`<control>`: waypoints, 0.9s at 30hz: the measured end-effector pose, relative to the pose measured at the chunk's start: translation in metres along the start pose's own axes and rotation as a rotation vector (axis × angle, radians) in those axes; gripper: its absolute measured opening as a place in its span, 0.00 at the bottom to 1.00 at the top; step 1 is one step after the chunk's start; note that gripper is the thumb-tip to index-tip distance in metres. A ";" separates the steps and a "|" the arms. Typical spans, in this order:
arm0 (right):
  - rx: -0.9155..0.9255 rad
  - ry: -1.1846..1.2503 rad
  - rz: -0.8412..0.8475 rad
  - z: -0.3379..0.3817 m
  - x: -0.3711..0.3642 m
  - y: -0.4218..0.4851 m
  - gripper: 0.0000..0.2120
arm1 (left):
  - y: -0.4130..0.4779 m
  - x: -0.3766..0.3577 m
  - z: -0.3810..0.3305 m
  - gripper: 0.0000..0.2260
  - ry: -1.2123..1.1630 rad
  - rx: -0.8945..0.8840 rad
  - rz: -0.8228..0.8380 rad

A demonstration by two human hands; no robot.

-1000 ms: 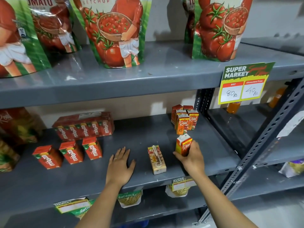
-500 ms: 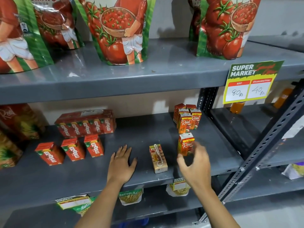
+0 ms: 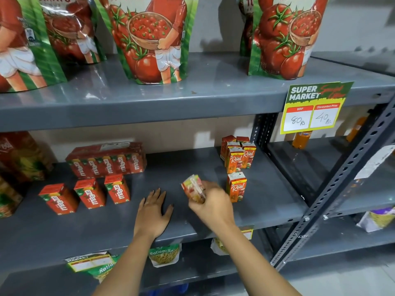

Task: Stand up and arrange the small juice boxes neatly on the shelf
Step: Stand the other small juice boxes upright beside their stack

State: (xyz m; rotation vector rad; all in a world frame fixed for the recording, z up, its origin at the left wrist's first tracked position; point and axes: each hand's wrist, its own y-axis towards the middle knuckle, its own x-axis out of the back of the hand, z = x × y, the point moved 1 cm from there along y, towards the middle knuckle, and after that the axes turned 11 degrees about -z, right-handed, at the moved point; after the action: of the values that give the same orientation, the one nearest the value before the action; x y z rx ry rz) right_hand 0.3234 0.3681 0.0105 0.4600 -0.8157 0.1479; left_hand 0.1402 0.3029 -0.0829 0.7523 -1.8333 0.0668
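Observation:
My right hand (image 3: 211, 205) grips a small juice box (image 3: 194, 188), tilted and lifted off the grey middle shelf (image 3: 192, 167); it is motion-blurred. Just right of it one orange Real juice box (image 3: 236, 186) stands upright alone. Behind that, a tight cluster of upright Real juice boxes (image 3: 238, 153) stands at the back right of the shelf. My left hand (image 3: 154, 211) lies flat, fingers spread, on the shelf front. Three red Maaza boxes (image 3: 87, 194) stand in a row at the left, in front of a wrapped Maaza multipack (image 3: 106, 160).
Large ketchup pouches (image 3: 149, 39) stand on the shelf above. A yellow-green price tag (image 3: 314, 107) hangs from that shelf's front edge. A perforated metal upright (image 3: 342, 184) slants along the right. Snack packets (image 3: 164, 254) lie on the shelf below. Large juice cartons (image 3: 19, 159) stand at far left.
My right hand let go of the Real box it stood upright, moved left and picked up the box that lay flat on the shelf. My left hand stayed flat.

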 end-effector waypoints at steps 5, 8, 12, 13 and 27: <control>-0.228 0.384 -0.598 -0.038 0.076 0.013 0.25 | 0.000 0.000 -0.003 0.26 0.030 -0.003 -0.003; -0.373 0.400 -0.614 -0.091 0.082 0.037 0.26 | 0.000 -0.001 -0.003 0.26 0.037 0.002 0.004; -0.475 0.315 -0.413 -0.139 0.049 0.043 0.28 | -0.001 0.000 -0.004 0.26 0.037 0.009 0.002; -0.463 0.305 -0.388 -0.146 0.042 0.040 0.29 | -0.001 0.001 -0.004 0.26 0.039 0.008 0.005; -0.293 0.225 -0.175 -0.174 0.050 0.041 0.37 | 0.000 0.000 -0.003 0.24 0.035 0.000 -0.004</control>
State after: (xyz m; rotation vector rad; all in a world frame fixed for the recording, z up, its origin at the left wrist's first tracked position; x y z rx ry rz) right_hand 0.4615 0.4812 -0.0423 0.2308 -0.5616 -0.0813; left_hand 0.1423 0.3041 -0.0814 0.7503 -1.7987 0.0771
